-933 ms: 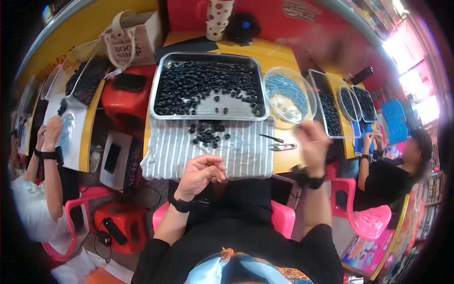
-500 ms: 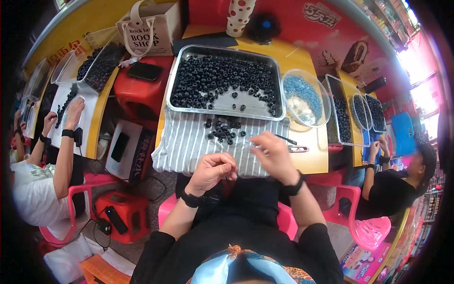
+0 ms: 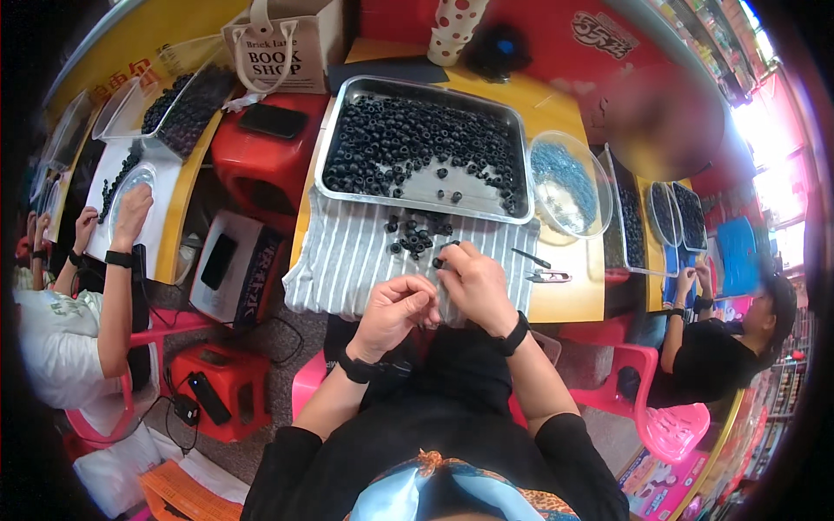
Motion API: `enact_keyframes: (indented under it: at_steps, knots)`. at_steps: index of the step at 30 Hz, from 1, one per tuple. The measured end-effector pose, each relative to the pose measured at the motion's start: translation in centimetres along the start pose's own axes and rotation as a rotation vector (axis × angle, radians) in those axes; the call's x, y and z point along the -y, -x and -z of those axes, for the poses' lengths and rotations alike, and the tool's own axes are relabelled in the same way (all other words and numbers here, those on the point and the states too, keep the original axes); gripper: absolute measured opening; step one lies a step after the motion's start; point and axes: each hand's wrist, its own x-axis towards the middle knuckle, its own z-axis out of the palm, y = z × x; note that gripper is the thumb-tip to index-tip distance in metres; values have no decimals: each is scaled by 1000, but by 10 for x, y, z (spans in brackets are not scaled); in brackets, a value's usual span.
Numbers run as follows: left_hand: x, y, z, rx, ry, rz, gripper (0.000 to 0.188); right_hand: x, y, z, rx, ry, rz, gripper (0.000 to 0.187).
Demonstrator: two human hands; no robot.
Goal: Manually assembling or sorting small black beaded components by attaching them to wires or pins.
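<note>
- Black bead (image 3: pixel 440 260): small, ring-shaped, pinched at the fingertips of the right hand (image 3: pixel 476 286), over the near part of the striped cloth (image 3: pixel 347 260). It lies at 6 o'clock from the loose bead pile (image 3: pixel 415 236).
- Right hand: fingers closed narrow on the black bead, knuckles up. A black band sits on the wrist.
- Left hand (image 3: pixel 395 311): at 8 o'clock from the right hand, just beside it. Fingers curled together in a narrow pinch; what they hold is too small to tell. A black band sits on this wrist also.
- Loose bead pile: a small scatter of black beads on the striped cloth, just below the near rim of the metal tray (image 3: pixel 420 195).
- Metal tray: rectangular, at 12 o'clock from the hands, its floor mostly covered with black beads. Its near edge rests on the striped cloth.
- Clear bowl (image 3: pixel 592 219): at 3 o'clock from the metal tray, touching it or nearly so; holds blue beads.
- Small snips (image 3: pixel 549 277): on the yellow table (image 3: pixel 569 304), at 3 o'clock from the right hand.
- Other persons: one seated at 9 o'clock with a hand on a white surface; one in black at 4 o'clock.
</note>
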Motion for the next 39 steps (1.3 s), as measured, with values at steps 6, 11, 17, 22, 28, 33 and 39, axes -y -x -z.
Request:
enact_keyframes:
  at_steps: [6,11,17,22,28,33,39]
  knots:
    - [3,0,-2,-58,-27,-63,13,1,-6,-4,57,136,20,16]
    - [15,-2,-5,-280,-70,-165,14,13,20,11,-81,-297,-45,12]
    - [2,3,-2,-37,-127,19,30,21,50,-1,-215,-363,65,20]
    - [3,4,1,-62,-12,-5,23,18,42,9,-146,-341,69,20]
    - [4,0,5,-19,93,-53,21,-21,10,17,-186,-15,-94,11]
    - [5,0,7,-23,57,-47,22,-30,-11,20,-88,164,-138,9]
    - [6,3,7,-30,41,-42,23,-26,-16,10,2,231,-169,9]
